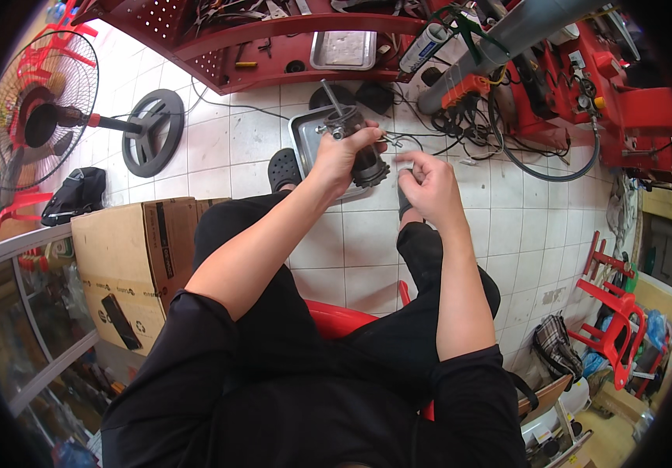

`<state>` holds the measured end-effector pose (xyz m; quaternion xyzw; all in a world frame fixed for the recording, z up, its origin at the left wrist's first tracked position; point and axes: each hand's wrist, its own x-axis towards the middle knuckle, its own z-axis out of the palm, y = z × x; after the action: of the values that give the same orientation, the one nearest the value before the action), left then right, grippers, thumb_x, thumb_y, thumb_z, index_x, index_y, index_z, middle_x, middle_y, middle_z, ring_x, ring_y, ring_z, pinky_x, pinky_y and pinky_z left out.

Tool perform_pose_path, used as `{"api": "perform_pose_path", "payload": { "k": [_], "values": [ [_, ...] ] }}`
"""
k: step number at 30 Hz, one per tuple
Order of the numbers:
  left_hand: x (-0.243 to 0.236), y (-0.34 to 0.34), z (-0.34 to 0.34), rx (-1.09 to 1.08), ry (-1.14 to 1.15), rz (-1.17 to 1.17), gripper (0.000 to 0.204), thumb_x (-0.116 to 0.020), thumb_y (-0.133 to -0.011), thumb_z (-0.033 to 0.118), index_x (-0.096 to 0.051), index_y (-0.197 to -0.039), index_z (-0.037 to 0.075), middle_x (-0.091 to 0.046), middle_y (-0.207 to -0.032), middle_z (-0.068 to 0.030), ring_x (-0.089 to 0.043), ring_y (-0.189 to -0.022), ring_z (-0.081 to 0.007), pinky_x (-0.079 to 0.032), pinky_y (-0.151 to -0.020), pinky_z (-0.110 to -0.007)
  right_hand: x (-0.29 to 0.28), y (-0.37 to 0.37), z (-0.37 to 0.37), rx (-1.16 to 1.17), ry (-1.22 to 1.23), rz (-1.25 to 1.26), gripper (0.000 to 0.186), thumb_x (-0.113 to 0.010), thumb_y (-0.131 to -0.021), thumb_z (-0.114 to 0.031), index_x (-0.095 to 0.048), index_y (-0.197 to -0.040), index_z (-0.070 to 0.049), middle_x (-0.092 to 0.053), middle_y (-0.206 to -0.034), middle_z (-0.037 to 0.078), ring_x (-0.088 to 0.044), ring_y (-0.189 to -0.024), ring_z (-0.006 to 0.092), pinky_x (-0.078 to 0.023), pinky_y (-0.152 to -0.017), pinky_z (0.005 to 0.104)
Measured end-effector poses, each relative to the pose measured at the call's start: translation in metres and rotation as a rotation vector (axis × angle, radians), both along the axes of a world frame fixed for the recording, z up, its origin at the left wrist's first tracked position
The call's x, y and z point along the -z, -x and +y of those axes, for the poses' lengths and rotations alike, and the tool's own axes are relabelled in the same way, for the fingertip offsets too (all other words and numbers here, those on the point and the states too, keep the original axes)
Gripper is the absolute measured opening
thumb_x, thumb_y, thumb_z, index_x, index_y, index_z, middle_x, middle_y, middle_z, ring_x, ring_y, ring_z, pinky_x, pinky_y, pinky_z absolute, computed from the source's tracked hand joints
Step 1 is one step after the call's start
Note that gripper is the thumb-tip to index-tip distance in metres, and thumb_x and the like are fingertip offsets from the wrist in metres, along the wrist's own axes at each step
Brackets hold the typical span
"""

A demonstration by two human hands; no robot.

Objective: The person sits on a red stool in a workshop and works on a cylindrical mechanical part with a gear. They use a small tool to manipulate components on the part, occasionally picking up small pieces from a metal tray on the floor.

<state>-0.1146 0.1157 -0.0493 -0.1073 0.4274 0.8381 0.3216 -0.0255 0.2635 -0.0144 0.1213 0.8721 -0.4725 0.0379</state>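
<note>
"What lies nearest on your feed?"

"From my distant post I look down on black trousers (394,339) and a red plastic seat (336,317). A cardboard box (121,257) stands to the left."

"And the left hand (341,156)?"

"It is wrapped around a black cylindrical mechanical part (368,166), held tilted in the air ahead of the knees. A metal rod (331,97) juts from its top; its lower rim is toothed."

"The right hand (433,187)?"

"Near the part but apart from it, index finger bent towards it, others curled. I cannot tell whether it pinches anything."

"Farther off?"

"A metal tray (302,129) on white floor tiles (352,242), partly hidden behind the part; a standing fan (46,123) at left; beyond, a red tool cart (289,30)."
</note>
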Motion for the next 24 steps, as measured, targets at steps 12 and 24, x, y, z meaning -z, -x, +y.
{"api": "perform_pose_path", "payload": {
  "k": [12, 24],
  "values": [
    [-0.001, 0.0, 0.001, -0.003, 0.019, 0.022, 0.023, -0.071, -0.073, 0.006, -0.056, -0.091, 0.002, -0.061, -0.081, -0.007, -0.064, -0.072, -0.0199, -0.05, -0.065, -0.03, -0.008, 0.0, -0.006, 0.159, 0.19, 0.234, 0.034, -0.054, -0.071, -0.008, -0.062, -0.103, -0.004, -0.033, -0.051, 0.003, -0.033, -0.046, 0.0098, -0.031, -0.046, 0.0267],
    [0.0, -0.001, 0.001, 0.056, 0.075, 0.14, 0.024, -0.072, -0.073, 0.008, -0.057, -0.091, 0.001, -0.062, -0.083, -0.0076, -0.065, -0.074, -0.0203, -0.05, -0.066, -0.03, 0.006, 0.003, -0.005, 0.152, 0.205, 0.137, 0.021, -0.058, -0.084, -0.019, -0.062, -0.087, 0.001, -0.046, -0.052, 0.0, -0.039, -0.048, 0.0058, -0.031, -0.045, 0.0253]
  ]
}}
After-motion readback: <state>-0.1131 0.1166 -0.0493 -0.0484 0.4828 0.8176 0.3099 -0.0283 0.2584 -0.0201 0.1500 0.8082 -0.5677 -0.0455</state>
